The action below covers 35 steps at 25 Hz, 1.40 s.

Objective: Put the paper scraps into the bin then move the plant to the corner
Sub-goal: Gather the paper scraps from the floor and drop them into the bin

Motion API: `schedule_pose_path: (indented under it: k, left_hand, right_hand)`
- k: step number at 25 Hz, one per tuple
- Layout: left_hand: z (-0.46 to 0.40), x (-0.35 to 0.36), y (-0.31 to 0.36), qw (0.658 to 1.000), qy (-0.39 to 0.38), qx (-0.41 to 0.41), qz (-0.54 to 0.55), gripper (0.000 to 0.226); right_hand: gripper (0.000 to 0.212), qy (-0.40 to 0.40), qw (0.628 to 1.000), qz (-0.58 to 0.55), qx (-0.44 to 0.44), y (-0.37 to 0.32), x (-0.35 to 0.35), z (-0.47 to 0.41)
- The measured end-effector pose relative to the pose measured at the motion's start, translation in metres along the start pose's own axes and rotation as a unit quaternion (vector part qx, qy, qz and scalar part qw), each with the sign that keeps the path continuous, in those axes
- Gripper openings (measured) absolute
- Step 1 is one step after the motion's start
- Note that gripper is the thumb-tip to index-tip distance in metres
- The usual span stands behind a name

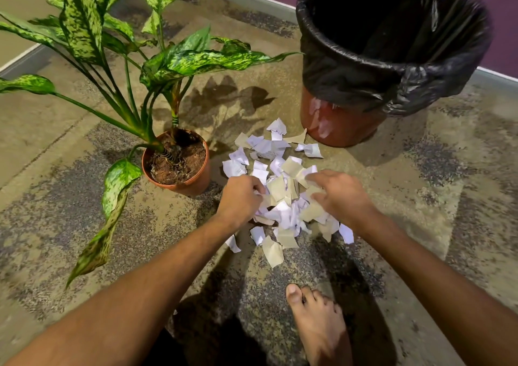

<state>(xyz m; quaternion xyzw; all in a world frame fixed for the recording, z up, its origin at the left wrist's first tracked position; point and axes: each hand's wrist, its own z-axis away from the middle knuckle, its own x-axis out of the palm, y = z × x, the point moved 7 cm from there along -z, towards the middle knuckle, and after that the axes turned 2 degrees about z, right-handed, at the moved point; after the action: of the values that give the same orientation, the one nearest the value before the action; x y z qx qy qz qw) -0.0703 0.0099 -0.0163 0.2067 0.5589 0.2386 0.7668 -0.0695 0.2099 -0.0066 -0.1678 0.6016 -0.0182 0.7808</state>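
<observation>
Nearest the camera a bare foot stands on the mottled carpet, and both forearms reach forward over it. The left hand is curled over the near left edge of the pile of paper scraps, fingers bent down into the pieces, seemingly gathering some, though how much it has hold of cannot be told. The right hand is half open on the right side of the pile, fingers spread and pressing on several scraps, cupping them toward the other hand.

The pile lies on the carpet between the two hands and stretches away toward the bin; loose pieces sit on its near edge and a few lie just beside the bin's base. Left of the pile, close to it, stands the plant in its brown pot, long speckled leaves drooping outward.

Farthest off is the bin with its black liner; its inside is dark and no paper shows in it.

By the look of it the task has barely begun: the scraps seem to be all on the floor, and the plant is not yet moved to a corner
</observation>
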Motion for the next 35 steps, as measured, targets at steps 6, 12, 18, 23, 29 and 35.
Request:
schedule_pose_path:
  k: [6, 12, 18, 23, 29, 35]
  left_hand:
    - [-0.001, -0.032, 0.031, 0.993, 0.093, 0.067, -0.015, 0.024]
    - [-0.002, -0.042, 0.047, 0.992, 0.094, 0.073, -0.044, 0.028]
    - [0.006, -0.073, 0.086, 0.978, 0.162, 0.131, -0.017, 0.026]
    - [0.024, -0.102, 0.156, 0.945, 0.217, 0.24, 0.049, 0.023]
    - [0.015, -0.135, 0.237, 0.9, 0.286, 0.315, 0.094, 0.017]
    - [-0.009, -0.147, 0.277, 0.873, 0.335, 0.346, 0.07, 0.018]
  right_hand:
    - [0.063, 0.062, 0.994, -0.09, 0.001, 0.003, -0.05, 0.011]
    - [0.049, 0.179, 0.972, -0.151, -0.01, 0.0, -0.129, 0.021]
    - [0.026, 0.363, 0.902, -0.223, -0.075, -0.004, -0.229, 0.023]
    - [0.077, 0.141, 0.987, -0.065, 0.051, 0.031, -0.073, 0.011]
    - [0.026, 0.209, 0.974, 0.04, -0.077, 0.0, -0.041, 0.073]
    - [0.04, 0.433, 0.894, -0.114, 0.015, 0.051, -0.258, -0.006]
